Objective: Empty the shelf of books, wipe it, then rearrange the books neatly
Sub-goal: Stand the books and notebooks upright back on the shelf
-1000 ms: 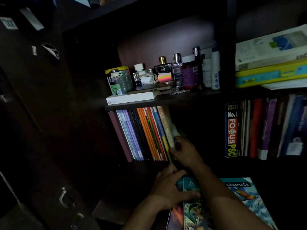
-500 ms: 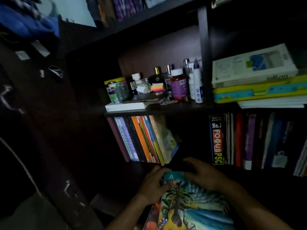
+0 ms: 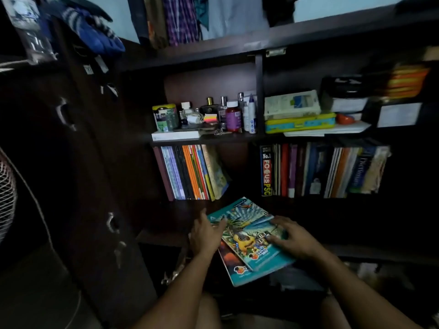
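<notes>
A small stack of colourful notebooks point(image 3: 247, 243) lies flat below the shelf, the top one showing a guitar and palm leaves. My left hand point(image 3: 206, 235) rests against the stack's left edge with fingers reaching over its upper corner. My right hand point(image 3: 291, 236) lies on the right side of the top cover, fingers spread. Behind them, a leaning row of thin books point(image 3: 190, 172) stands in the left compartment of the dark shelf point(image 3: 237, 138). A second row of books point(image 3: 320, 170) fills the right compartment.
The upper shelf carries bottles and a tin point(image 3: 206, 116) on the left, with boxes and a yellow-blue case point(image 3: 300, 122) on the right. A dark cabinet door point(image 3: 95, 186) stands at the left, a fan grille point(image 3: 6, 198) at the far left. Clothes point(image 3: 180, 17) hang above.
My right hand left the standing books and came down onto the notebook stack. The stack moved back from the shelf toward me, and my view pulled back and up.
</notes>
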A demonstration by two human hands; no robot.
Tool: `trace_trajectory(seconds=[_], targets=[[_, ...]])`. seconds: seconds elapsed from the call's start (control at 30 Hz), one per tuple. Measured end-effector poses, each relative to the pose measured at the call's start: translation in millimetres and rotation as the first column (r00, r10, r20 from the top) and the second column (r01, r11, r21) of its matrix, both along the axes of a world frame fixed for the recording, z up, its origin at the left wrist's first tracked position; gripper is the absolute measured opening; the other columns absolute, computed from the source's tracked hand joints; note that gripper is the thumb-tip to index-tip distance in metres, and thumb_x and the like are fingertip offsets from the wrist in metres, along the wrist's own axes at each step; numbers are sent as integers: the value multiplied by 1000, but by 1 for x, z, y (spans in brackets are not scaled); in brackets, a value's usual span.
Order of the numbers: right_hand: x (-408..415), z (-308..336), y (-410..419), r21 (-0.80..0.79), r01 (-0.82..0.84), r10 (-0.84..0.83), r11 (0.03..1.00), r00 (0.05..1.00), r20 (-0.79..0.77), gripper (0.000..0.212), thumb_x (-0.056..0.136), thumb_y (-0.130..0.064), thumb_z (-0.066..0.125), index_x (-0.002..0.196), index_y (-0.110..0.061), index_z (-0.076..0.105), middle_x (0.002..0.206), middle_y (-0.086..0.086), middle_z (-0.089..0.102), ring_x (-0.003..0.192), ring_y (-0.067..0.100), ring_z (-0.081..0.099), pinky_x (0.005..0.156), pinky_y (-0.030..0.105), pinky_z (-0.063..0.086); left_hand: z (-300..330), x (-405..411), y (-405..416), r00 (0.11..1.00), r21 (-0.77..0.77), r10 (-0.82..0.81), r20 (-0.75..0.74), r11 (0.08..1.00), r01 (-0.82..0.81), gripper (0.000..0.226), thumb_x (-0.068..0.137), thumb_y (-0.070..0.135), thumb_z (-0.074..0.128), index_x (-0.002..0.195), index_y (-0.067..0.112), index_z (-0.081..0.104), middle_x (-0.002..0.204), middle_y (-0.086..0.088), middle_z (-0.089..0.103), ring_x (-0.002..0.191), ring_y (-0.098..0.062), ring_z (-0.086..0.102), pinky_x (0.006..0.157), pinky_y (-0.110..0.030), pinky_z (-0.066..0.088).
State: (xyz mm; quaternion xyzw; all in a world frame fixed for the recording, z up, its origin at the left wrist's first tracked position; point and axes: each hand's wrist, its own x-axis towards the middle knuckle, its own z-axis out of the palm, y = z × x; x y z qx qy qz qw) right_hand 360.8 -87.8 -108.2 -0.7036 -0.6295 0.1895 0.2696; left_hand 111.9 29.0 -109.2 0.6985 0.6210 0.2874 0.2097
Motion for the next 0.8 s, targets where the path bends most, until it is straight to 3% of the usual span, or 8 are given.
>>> trace_trajectory(seconds=[0.07,0.17,0.3,0.37,0.47,0.6,0.67,0.8], targets=[[-2,0,1,-21,33,-33,999,999,31,107,62,-101,36,145,-35,49,159,-4,35,141,19,39,119,39,30,1,-4,-5,996,-62,-88,-12,994,87,100,81,76,61,158,25,23,157,-11,40,142,-36,38,113,-45,33],[-9,2,0,-29,92,-90,995,994,65,115,53,-106,24,147,-43,43,162,-6,29,141,22,39,117,41,34,0,-7,-12,981,-90,-157,-112,985,147,108,76,77,65,159,25,19,157,-8,41,141,-36,38,113,-43,34],[-15,4,-1,-42,82,-75,996,986,146,91,74,-93,29,150,-44,37,164,-4,26,141,22,38,116,43,34,0,-1,-16,989,-66,-128,-73,990,123,82,84,63,69,149,27,35,147,-9,49,134,-35,42,106,-41,39],[-15,5,-2,-46,78,-70,996,985,160,90,76,-93,30,150,-43,38,160,-4,33,138,21,41,113,41,36,4,-2,-20,993,-57,-115,-20,992,114,70,87,50,73,144,25,41,140,-9,55,128,-34,49,100,-38,43],[-14,5,-2,-26,54,-48,998,980,191,106,63,-103,28,149,-40,39,152,-6,45,129,17,46,109,36,39,7,-13,-16,991,-64,-53,119,996,61,50,88,31,76,129,25,48,124,-7,64,113,-29,61,86,-33,51],[-12,8,5,-119,34,9,992,940,341,110,61,-103,12,155,-48,22,162,-3,28,144,23,30,117,44,25,7,-24,-7,916,-212,80,394,977,5,46,81,12,80,113,23,48,104,-4,70,91,-21,69,74,-41,62],[-9,9,16,-169,38,28,985,929,370,93,75,-95,18,155,-49,18,160,-1,27,144,25,27,115,48,23,12,-24,-11,812,-316,153,563,948,41,43,84,-4,74,113,15,49,107,-8,67,90,-21,69,62,-34,62],[-10,15,42,-158,63,8,985,912,410,58,99,-65,32,153,-46,23,155,2,29,140,27,31,116,53,24,20,-18,-18,672,-380,199,714,915,133,41,86,-12,64,116,11,49,117,-8,65,93,-20,69,62,-34,62]])
